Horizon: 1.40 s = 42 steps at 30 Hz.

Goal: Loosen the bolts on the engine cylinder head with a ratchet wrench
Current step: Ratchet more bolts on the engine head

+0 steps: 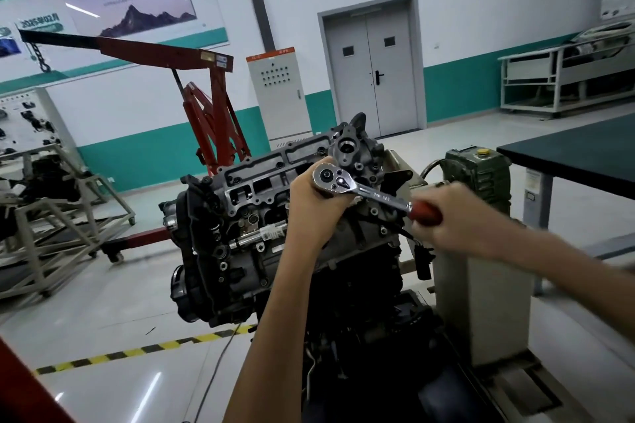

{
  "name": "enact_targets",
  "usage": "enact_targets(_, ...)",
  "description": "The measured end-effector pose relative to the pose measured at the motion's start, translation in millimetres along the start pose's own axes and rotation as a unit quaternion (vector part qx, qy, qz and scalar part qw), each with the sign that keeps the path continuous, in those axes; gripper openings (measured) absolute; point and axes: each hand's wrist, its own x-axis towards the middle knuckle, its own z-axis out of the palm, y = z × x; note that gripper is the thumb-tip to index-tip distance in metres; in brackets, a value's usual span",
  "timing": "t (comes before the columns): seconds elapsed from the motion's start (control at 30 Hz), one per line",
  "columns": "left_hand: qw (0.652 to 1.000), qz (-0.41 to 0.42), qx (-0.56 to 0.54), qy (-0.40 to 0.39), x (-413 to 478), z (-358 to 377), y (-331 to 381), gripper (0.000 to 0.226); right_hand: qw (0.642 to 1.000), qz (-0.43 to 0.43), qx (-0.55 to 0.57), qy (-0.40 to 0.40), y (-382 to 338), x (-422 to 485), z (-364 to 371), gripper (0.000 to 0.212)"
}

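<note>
The engine cylinder head (261, 178) sits on top of a dark engine mounted on a stand, in the middle of the view. A chrome ratchet wrench (364, 189) with a red handle lies over the head's right part. My left hand (314, 194) wraps around the wrench's round head from below and behind. My right hand (446, 213) grips the red handle; it looks blurred. Whatever the ratchet head sits on is hidden under it and my left hand. Several bolts show along the cylinder head's rim.
A red engine hoist (206, 106) stands behind the engine at left. A grey-green gearbox (476, 175) on a stand sits right of the engine. A dark-topped table (584, 151) is at far right. Metal racks (44, 216) stand at left. Yellow-black floor tape (137, 352) runs below.
</note>
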Motion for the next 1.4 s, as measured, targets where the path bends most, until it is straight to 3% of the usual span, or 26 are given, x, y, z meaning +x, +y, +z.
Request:
enact_targets(0.1,1.000,-0.001,0.004,-0.017,1,-4,1,0.041,0.991,-0.050,-0.123,0.016,9,26,-27,0.009)
enact_targets(0.17,1.000,0.004,0.001,-0.026,0,-7,0,0.040,0.991,-0.035,-0.125,0.028,8,24,-23,0.008)
enact_targets(0.27,0.998,0.051,0.026,-0.006,-7,-3,-3,0.026,0.999,0.039,-0.019,0.032,0,-6,13,0.017)
enact_targets(0.33,0.995,0.078,0.044,0.041,-10,6,-4,0.018,0.990,0.078,0.083,0.081,-20,-26,47,0.022)
enact_targets(0.47,0.995,0.032,-0.008,0.097,-11,21,3,0.022,0.935,0.126,0.312,0.113,-73,-38,101,0.018)
enact_targets(0.53,0.994,0.017,-0.042,0.097,-9,18,2,0.032,0.922,0.122,0.353,0.104,-83,-36,110,0.021)
enact_targets(0.6,0.996,0.002,-0.040,0.079,-7,13,1,0.039,0.938,0.112,0.315,0.098,-74,-35,102,0.026)
enact_targets(0.77,0.998,-0.001,-0.018,0.059,-3,9,-1,0.048,0.998,0.012,0.043,0.033,-13,-20,30,0.033)
enact_targets(0.83,0.999,-0.001,-0.021,0.037,-2,7,-3,0.038,0.997,-0.019,-0.070,0.010,5,0,-2,0.013)
enact_targets(0.93,0.999,-0.017,-0.029,0.005,0,2,-4,0.015,0.983,-0.058,-0.167,0.046,13,20,-21,0.011)
enact_targets(1.0,1.000,-0.009,-0.026,0.004,-2,-1,-5,0.021,0.989,-0.037,-0.134,0.053,12,11,-8,0.011)
enact_targets(1.1,0.998,0.058,0.017,0.019,-8,3,-6,0.020,0.996,0.036,0.016,0.080,-7,-19,38,0.017)
enact_targets(1.17,0.996,0.075,0.033,0.033,-9,11,-5,0.022,0.981,0.082,0.120,0.127,-33,-32,71,0.025)
enact_targets(1.27,0.997,0.053,0.020,0.059,-10,16,-3,0.033,0.946,0.121,0.272,0.131,-71,-35,110,0.025)
enact_targets(1.4,0.998,0.016,-0.011,0.059,-7,12,-2,0.042,0.950,0.109,0.270,0.113,-72,-35,106,0.029)
